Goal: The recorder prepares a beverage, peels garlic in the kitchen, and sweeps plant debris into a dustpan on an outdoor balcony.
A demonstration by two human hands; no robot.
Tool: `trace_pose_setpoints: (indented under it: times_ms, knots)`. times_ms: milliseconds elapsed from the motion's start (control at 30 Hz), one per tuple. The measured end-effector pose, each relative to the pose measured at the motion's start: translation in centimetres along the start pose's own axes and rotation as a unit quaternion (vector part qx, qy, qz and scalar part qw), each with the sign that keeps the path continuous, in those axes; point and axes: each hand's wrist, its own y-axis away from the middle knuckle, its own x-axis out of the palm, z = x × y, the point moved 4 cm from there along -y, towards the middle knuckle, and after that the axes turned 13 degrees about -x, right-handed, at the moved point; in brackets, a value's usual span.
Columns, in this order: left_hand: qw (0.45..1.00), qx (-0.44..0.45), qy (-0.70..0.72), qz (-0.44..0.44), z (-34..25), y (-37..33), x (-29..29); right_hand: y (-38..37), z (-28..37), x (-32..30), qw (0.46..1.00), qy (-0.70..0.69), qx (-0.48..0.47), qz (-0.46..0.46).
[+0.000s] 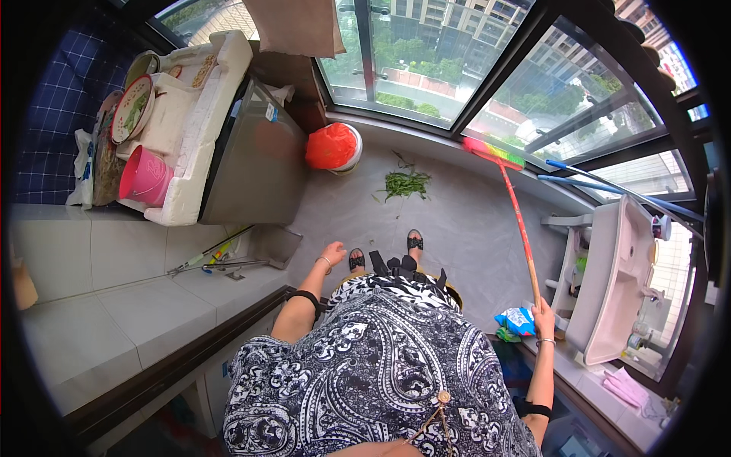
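My right hand [543, 318] is wrapped round the end of a broom's long red handle [518, 221]. The broom's pink, yellow and green bristle head [493, 153] is up by the window ledge, away from the floor pile. On the grey tiles ahead of my feet lies a heap of green leaves and stems [406, 184]. My left hand [333, 253] hangs loosely beside my left leg, holding nothing, its fingers a little bent. Nearest to it on the left is a grey dustpan-like tray [276, 247] at the edge of the raised tiled step.
A white bucket [350, 149] with a red bag stands by the far wall. At left, a grey cabinet [255, 164] adjoins a foam box [183, 202] holding a pink pail. A washbasin [605, 282] is on the right, with blue poles [609, 183] beyond and a blue packet [516, 321] nearby.
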Motion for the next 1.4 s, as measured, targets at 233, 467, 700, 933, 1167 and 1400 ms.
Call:
trace_pose_setpoints:
  times_ms: [233, 467, 700, 933, 1167, 1400]
  knots:
    - [0.999, -0.032, 0.025, 0.032, 2.9, -0.4, 1.6, 3.8, 6.1, 4.1, 0.996, -0.053, -0.028, 0.066]
    - [0.992, -0.084, 0.086, 0.027, 5.4, -0.7, 0.7, 6.6, 10.5, -3.1, 0.947, -0.161, 0.249, 0.128]
    - [0.987, -0.105, 0.121, 0.024, 5.1, 0.0, 0.4, 4.6, 9.0, -3.3, 0.897, -0.289, 0.318, 0.100]
    - [0.992, -0.090, 0.086, 0.031, 5.7, -1.1, 1.3, 1.9, 8.8, 4.6, 0.955, -0.169, 0.211, 0.122]
    - [0.991, -0.105, 0.074, 0.041, 6.1, -0.9, 1.1, 6.0, 12.5, 4.3, 0.936, -0.208, 0.179, 0.222]
    - [0.992, -0.078, 0.091, 0.026, 4.8, -0.3, -0.7, 7.8, 8.5, 5.2, 0.883, -0.283, 0.291, 0.238]
